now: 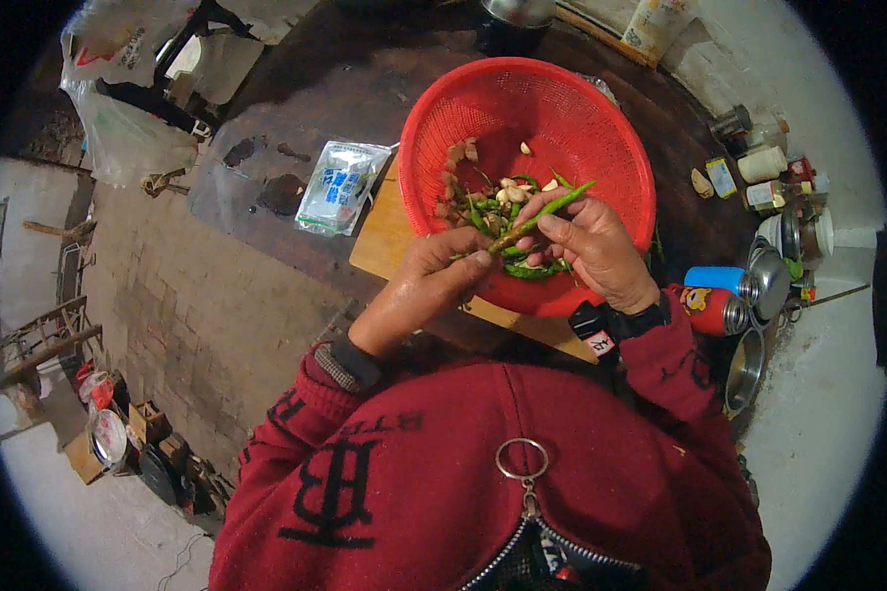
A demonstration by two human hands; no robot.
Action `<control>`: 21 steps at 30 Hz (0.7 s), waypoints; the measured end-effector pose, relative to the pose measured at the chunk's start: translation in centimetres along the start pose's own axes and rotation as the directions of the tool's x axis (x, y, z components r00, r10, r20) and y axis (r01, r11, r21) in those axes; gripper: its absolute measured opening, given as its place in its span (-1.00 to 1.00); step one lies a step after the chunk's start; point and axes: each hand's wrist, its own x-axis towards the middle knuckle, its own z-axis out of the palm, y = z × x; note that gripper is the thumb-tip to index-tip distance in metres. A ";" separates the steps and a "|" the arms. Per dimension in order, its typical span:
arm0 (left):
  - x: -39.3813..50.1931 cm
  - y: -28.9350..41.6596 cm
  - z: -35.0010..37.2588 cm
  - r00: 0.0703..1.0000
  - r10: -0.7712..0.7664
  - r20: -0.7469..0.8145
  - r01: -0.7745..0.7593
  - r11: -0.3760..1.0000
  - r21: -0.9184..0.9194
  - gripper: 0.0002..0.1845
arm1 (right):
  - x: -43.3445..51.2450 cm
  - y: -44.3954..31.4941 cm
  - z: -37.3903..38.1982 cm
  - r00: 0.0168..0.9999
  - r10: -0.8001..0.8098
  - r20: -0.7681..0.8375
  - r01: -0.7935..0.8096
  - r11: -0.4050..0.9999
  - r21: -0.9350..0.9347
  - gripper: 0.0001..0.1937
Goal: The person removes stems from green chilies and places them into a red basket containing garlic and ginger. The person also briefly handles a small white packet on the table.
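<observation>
Both hands are over the near part of a red plastic colander point(526, 74). My right hand point(588, 240) grips a long green chili pepper point(551, 212) between thumb and fingers, its tip pointing up to the right. At the pepper's lower left end, my left hand point(443, 277) pinches it near the stem. Inside the colander lie more green chilies point(526, 271), garlic cloves point(516, 193) and reddish-brown pieces point(454, 173) that I cannot identify. Fingers hide part of this heap.
Under the colander is a wooden cutting board point(377, 240) on a dark table point(369, 89). A printed plastic packet point(340, 188) lies left of it. At the right stand a blue bottle point(717, 281), a red bottle point(709, 310), metal bowls point(744, 369) and several jars point(761, 164).
</observation>
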 end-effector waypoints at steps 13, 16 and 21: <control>-1.0 -0.6 -0.9 1.000 0.001 -0.008 0.000 0.992 0.127 -0.81 | 0.5 -0.5 1.3 0.999 0.014 0.043 -0.005 0.977 -0.211 -0.86; -0.9 -0.7 -0.9 0.999 0.048 -0.017 -0.044 0.980 0.193 -0.84 | 0.6 -0.5 1.4 0.998 0.023 0.050 -0.011 0.977 -0.214 -0.86; -1.0 -0.2 -0.8 1.000 -0.001 0.008 -0.001 0.986 0.167 -0.86 | 0.9 -0.7 1.0 0.988 0.147 0.054 -0.136 0.976 -0.171 -0.87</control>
